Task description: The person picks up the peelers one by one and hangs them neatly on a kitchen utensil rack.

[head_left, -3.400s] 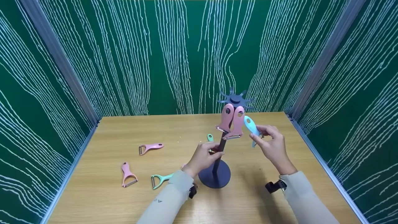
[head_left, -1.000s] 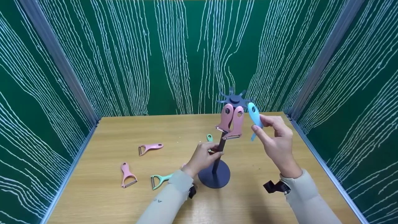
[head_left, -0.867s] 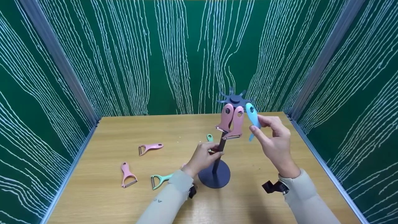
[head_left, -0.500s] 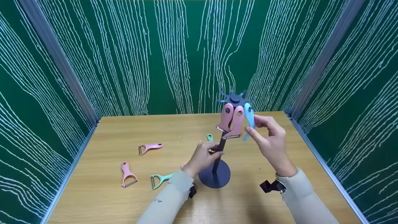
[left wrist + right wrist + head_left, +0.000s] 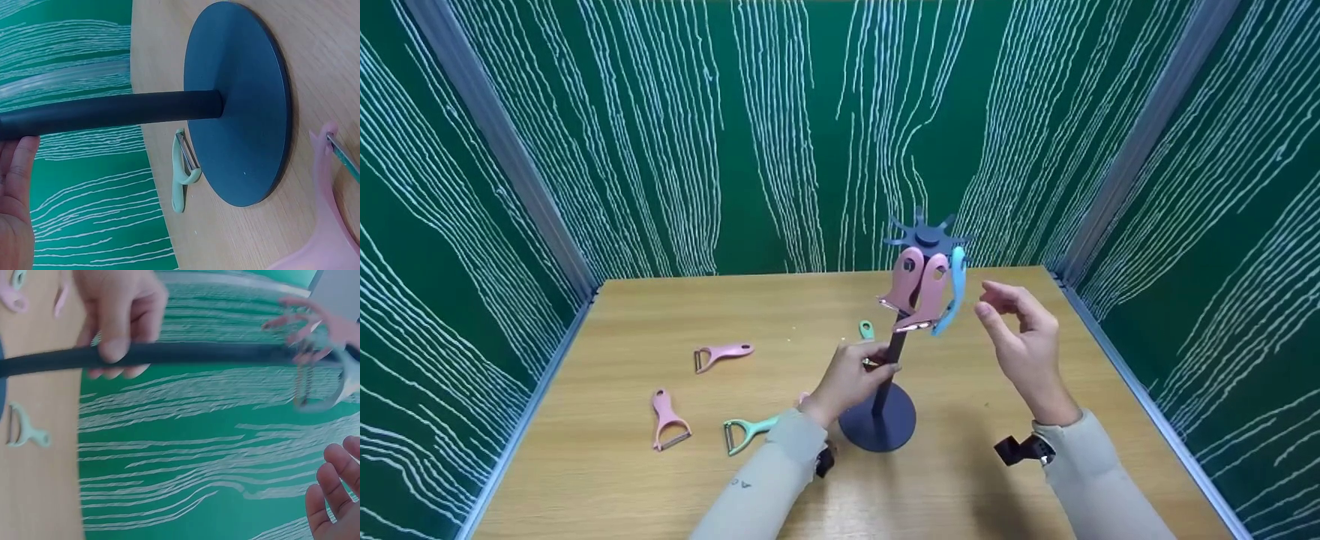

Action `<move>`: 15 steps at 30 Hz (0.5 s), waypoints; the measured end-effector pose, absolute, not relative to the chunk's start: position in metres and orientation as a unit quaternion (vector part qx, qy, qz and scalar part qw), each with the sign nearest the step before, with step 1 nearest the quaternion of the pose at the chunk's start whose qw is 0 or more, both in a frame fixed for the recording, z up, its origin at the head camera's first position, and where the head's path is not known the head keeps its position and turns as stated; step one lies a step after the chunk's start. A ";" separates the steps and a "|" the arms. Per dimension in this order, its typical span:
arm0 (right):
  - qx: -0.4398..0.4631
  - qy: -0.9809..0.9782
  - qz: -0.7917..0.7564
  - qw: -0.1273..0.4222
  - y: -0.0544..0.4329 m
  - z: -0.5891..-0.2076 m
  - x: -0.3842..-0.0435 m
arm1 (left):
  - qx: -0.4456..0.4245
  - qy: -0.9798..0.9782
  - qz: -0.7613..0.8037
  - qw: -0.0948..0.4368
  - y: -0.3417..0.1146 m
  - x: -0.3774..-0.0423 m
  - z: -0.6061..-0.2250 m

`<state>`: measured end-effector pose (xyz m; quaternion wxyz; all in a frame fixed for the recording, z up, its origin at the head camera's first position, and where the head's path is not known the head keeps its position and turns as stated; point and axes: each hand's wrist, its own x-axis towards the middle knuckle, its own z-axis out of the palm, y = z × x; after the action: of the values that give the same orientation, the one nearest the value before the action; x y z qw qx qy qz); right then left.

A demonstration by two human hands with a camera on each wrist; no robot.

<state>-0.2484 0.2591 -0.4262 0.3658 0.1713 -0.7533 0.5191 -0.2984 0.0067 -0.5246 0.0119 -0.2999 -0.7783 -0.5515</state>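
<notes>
A dark stand with a round base and a spoked top rises from the table. My left hand grips its pole, thumb and fingers around it. Two pink peelers hang side by side from the front spokes. Right of them a blue peeler hangs edge-on from another spoke. My right hand is just to the right of the blue peeler, apart from it, with fingers loosely bent and holding nothing. In the right wrist view the blue peeler looks pale and blurred, past the right fingertips.
On the wooden table lie two pink peelers at left. A green peeler sits partly under my left forearm, overlapping a mostly hidden pink one. Another green peeler lies behind the pole. Green walls with white lines surround the table.
My right hand brought the blue peeler up and leftward to a spoke, let go of it, and drew back to the right. The blue peeler turned edge-on. My left hand stayed on the pole.
</notes>
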 end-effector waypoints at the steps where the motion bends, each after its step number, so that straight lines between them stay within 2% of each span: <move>1: 0.161 -0.758 0.519 0.362 0.261 -0.431 -0.251 | -0.299 -0.778 -0.553 0.011 0.007 -0.298 -0.525; 15: 0.058 -0.803 0.523 0.279 0.282 -0.503 -0.283 | -0.302 -0.775 -0.554 0.021 0.007 -0.299 -0.526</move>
<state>-0.2833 0.2818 -0.5027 0.2791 0.0577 -0.8034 0.5227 -0.2986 0.0071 -0.5263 0.0209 -0.3016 -0.7755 -0.5543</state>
